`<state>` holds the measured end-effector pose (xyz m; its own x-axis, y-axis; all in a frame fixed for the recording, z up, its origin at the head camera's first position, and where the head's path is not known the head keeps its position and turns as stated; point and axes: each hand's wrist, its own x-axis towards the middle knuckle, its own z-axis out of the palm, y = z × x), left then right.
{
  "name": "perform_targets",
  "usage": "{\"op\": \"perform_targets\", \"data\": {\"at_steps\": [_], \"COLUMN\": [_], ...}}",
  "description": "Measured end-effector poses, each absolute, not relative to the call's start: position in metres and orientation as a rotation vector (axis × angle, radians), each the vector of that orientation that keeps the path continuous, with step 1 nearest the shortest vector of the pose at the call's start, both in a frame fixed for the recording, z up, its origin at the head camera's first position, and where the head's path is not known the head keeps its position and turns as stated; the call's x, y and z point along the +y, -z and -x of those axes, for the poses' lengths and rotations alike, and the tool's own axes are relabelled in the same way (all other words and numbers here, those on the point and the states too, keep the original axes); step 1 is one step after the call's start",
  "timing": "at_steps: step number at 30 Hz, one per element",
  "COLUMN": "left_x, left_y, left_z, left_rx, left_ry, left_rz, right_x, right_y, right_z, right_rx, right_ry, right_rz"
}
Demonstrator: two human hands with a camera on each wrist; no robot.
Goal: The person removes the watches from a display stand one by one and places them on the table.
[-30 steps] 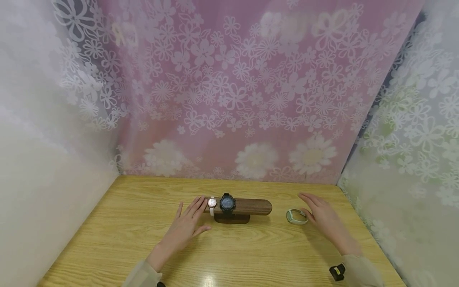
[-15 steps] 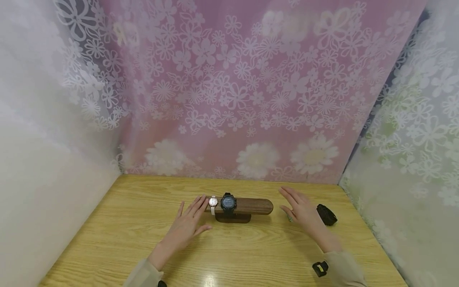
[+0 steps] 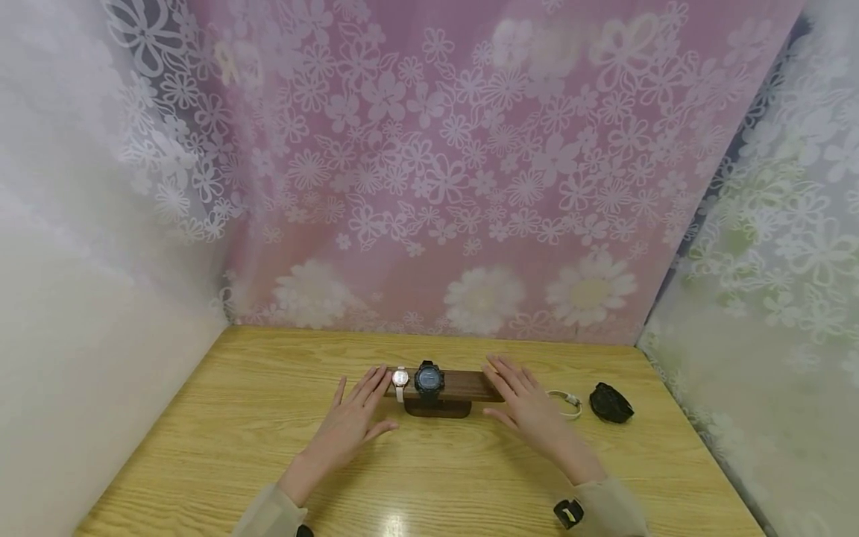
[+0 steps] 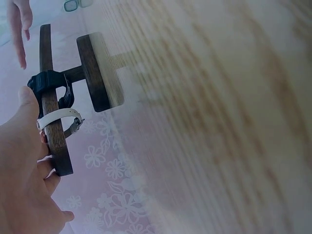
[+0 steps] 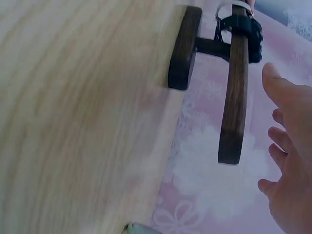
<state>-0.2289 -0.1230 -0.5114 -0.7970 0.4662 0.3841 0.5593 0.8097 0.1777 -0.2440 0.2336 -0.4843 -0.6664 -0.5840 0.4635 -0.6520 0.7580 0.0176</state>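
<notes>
A dark wooden watch stand (image 3: 463, 385) on the table carries two watches side by side: one with a white strap (image 3: 400, 378) at the left end, and a chunky black one (image 3: 429, 379) beside it. My left hand (image 3: 344, 424) touches the bar's left end, fingers extended; in the left wrist view its fingertips lie along the bar (image 4: 57, 146) near the white strap. At the bar's right end is my right hand (image 3: 533, 414), fingers spread and holding nothing. The right wrist view shows a gap between this hand (image 5: 292, 141) and the bar (image 5: 235, 97).
On the wood-grain table (image 3: 429, 470), a pale green watch (image 3: 573, 405) lies just right of the right hand, partly hidden by it. Farther right is a black rounded object (image 3: 610, 403). A pink flowered curtain (image 3: 429, 186) hangs behind the table, with pale sheets at both sides.
My right hand has moved left, from beside the pale green watch to the stand's right end. The black rounded object has come into view. My left hand has stayed in place.
</notes>
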Motion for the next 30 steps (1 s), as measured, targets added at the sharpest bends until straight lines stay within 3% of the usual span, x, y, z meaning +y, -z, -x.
{"op": "perform_targets", "data": {"at_steps": [18, 30], "left_x": [-0.122, -0.115], "left_y": [0.509, 0.493], "left_z": [0.228, 0.25], "left_rx": [-2.684, -2.585], "left_ry": [0.439, 0.516], "left_rz": [0.776, 0.735], "right_x": [0.208, 0.206], "right_y": [0.502, 0.5], "right_z": [0.237, 0.236], "right_rx": [-2.562, -2.589], "right_ry": [-0.159, -0.231], "right_rz": [-1.012, -1.002]}}
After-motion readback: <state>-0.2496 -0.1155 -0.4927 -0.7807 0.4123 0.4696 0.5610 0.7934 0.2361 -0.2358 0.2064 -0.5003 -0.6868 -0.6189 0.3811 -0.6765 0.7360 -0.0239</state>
